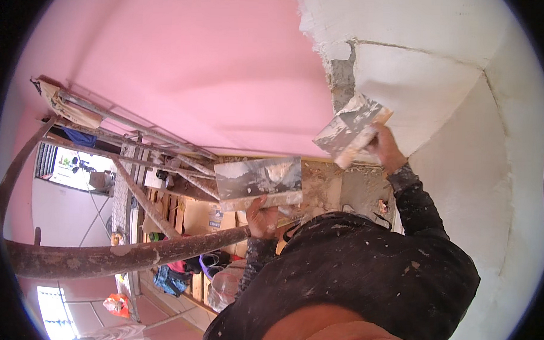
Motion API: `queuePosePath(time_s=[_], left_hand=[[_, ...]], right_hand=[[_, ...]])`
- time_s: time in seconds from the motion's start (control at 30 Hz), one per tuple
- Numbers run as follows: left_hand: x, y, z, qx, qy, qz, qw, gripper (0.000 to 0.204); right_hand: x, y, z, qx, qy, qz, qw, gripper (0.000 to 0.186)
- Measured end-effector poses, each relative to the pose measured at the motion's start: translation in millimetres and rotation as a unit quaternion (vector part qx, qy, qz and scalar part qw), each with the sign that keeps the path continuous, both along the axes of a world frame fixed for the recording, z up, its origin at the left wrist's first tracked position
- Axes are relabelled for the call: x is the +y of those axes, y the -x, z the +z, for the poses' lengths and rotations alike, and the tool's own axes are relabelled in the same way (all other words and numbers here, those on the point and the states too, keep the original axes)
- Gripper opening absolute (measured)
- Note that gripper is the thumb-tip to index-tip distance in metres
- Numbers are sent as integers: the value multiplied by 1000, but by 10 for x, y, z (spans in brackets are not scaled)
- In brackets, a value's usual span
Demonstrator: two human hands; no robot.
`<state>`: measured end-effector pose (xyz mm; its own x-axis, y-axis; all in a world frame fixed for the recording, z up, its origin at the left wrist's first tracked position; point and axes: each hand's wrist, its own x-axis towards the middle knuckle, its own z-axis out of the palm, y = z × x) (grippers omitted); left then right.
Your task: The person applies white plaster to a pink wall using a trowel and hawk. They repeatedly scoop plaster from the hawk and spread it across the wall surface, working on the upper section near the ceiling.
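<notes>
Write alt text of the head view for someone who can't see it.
A person's right hand holds a smeared flat blade near a rough grey patch between pink wall and white wall; the left hand holds a second smeared blade. Scaffolding poles stand at left.

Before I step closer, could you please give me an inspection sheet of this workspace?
Surface: wall, pink at left, whitish toward the right, with a rough grey patch between.
Job's things: first trowel and second trowel, both with pale smears.
Clutter: cardboard, blue bundle, orange bag.
Hands: left hand holds the first trowel; right hand holds the second.
Cables: none clearly identifiable.
Surroundings: thick scaffold pole at left, bright opening beyond.
</notes>
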<state>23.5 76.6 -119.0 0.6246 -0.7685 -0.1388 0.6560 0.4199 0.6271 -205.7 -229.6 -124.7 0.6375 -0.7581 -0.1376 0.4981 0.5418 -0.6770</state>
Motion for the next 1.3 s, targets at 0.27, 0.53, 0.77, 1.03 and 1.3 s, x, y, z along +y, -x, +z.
queuePosePath(time_s=[0.27,0.53,0.77,1.03,1.3], left_hand=[[129,-54,102,11,20,-91,996,16],[153,-103,268,-21,10,-155,988,14],[136,-133,321,5,-8,-172,985,12],[176,-83,330,20,-4,-170,985,15],[198,20,304,-28,47,-101,993,28]], right_hand=[[-479,-1144,-934,431,425,-341,720,45],[-597,-1777,79,506,425,-462,592,74],[-847,-2015,222,575,377,-412,597,84],[-1033,-2578,184,581,363,-350,638,95],[-315,-2747,-307,481,410,-318,707,84]])
